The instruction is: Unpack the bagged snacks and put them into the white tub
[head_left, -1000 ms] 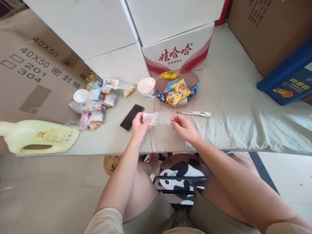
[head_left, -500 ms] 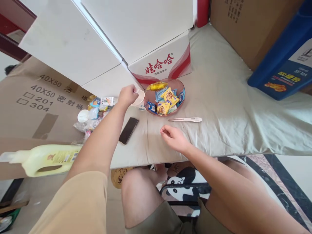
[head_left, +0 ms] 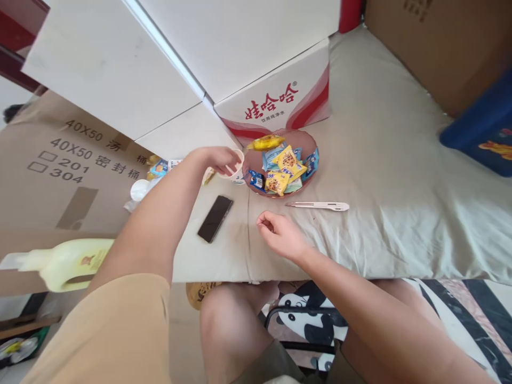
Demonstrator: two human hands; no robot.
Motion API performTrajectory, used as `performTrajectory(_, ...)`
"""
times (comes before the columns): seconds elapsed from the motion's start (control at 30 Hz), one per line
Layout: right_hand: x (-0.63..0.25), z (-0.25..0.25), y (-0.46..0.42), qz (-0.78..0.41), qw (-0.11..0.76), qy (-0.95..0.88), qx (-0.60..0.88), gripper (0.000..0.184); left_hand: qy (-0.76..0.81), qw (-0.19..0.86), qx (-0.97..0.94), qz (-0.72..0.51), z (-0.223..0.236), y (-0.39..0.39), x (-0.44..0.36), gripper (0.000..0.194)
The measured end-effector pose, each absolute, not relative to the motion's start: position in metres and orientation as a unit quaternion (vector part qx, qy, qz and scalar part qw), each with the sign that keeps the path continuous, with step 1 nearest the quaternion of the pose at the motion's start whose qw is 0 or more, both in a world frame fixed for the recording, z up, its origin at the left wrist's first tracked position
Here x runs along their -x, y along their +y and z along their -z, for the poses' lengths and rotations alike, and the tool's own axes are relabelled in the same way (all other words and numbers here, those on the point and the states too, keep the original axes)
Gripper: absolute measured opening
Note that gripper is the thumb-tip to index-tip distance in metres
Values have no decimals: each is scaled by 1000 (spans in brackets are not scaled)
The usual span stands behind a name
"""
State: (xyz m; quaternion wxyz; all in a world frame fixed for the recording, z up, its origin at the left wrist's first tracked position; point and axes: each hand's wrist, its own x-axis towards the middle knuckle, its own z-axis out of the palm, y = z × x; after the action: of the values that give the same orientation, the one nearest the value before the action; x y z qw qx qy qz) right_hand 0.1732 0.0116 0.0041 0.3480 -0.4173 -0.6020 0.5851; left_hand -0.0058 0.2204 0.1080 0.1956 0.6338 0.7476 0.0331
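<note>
While the left hand [head_left: 224,160] has its fingers inside a paper cup [head_left: 239,178], too hidden to tell whether they grip anything, the right hand [head_left: 280,230] has its fingers curled together, nothing visible in them, between a phone [head_left: 215,218] and a white utility knife [head_left: 322,206] at the cloth-covered counter [head_left: 380,186]. Just beside the cup, a pink glass bowl [head_left: 307,140] holds yellow and blue snack packets [head_left: 288,159], with other packets [head_left: 160,168] outside it partly behind the left forearm, so the work looks partway, the remainder uncertain. Beyond, a water carton [head_left: 276,109] reads 娃哈哈 饮用纯净水, and a cardboard box [head_left: 80,178] reads 40X50, 201, 304.
</note>
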Motion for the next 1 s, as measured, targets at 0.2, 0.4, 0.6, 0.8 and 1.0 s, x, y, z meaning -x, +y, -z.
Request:
performTrajectory(0.2,-134,2,-3,-598,315,-632,380,8,771,-6,-637,22,-142,197,90,15)
performTrajectory(0.4,-133,8,-12,-576,288,-663,381,10,738,-50,-660,135,-90,172,140,39)
performTrajectory(0.6,-147,10,-3,-582,292,-653,387,13,722,-34,-668,177,-49,203,133,48)
performTrajectory(0.8,-151,11,4,-606,294,-641,368,12,805,-24,-578,127,-41,231,140,66)
performTrajectory(1.0,-147,13,9,-607,288,-642,369,11,779,-70,-617,88,-52,217,131,34)
